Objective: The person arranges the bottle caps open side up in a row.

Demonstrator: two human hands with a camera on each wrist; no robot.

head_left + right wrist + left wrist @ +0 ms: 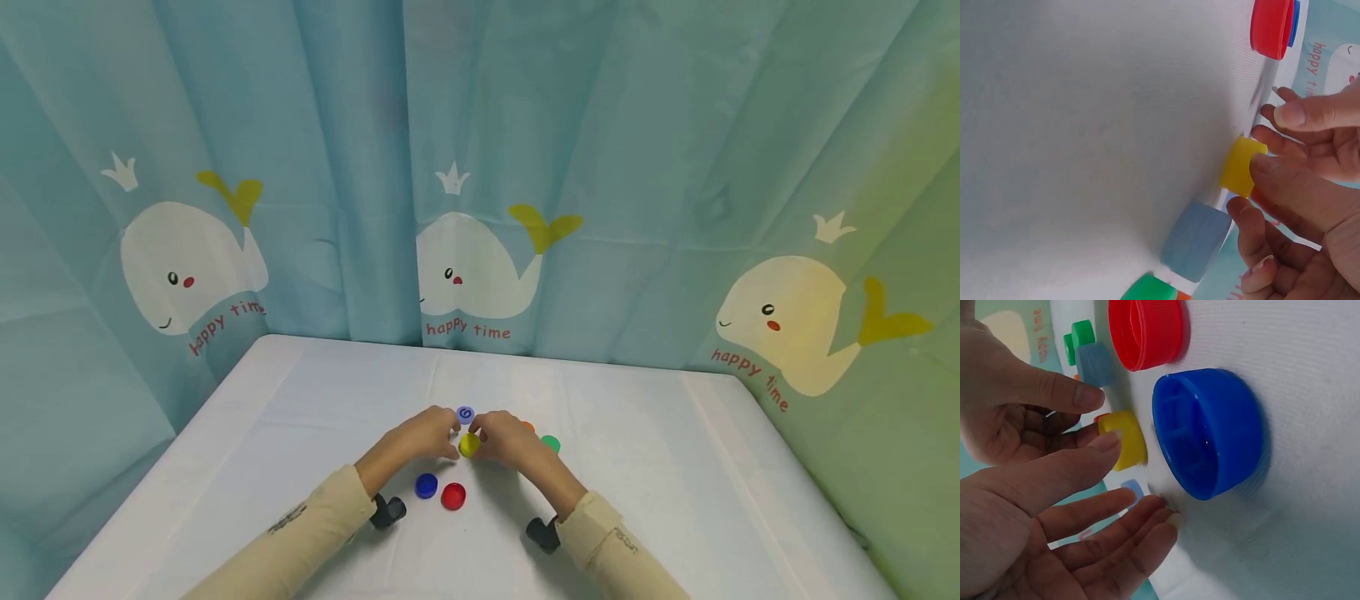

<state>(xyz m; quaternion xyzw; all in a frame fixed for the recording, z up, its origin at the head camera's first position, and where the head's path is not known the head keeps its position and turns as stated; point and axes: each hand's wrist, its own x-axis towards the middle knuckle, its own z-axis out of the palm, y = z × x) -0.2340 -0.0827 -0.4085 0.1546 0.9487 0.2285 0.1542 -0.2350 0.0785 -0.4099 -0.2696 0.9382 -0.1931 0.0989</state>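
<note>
The yellow bottle cap is between my two hands at the middle of the table. My right hand pinches its right side with thumb and fingertips; in the right wrist view the thumb overlaps the yellow cap. Just left of it, my left hand has spread, slightly bent fingers and holds nothing. A light purple cap with a dark spiral mark lies beyond the fingertips. Nearer me are a blue cap and a red cap, with the blue one's hollow side showing in the left wrist view.
Right of my right hand lie a green cap and a partly covered orange cap. A grey-blue cap, seen in the wrist views, is hidden by that hand from above. A whale-print curtain stands behind the white table.
</note>
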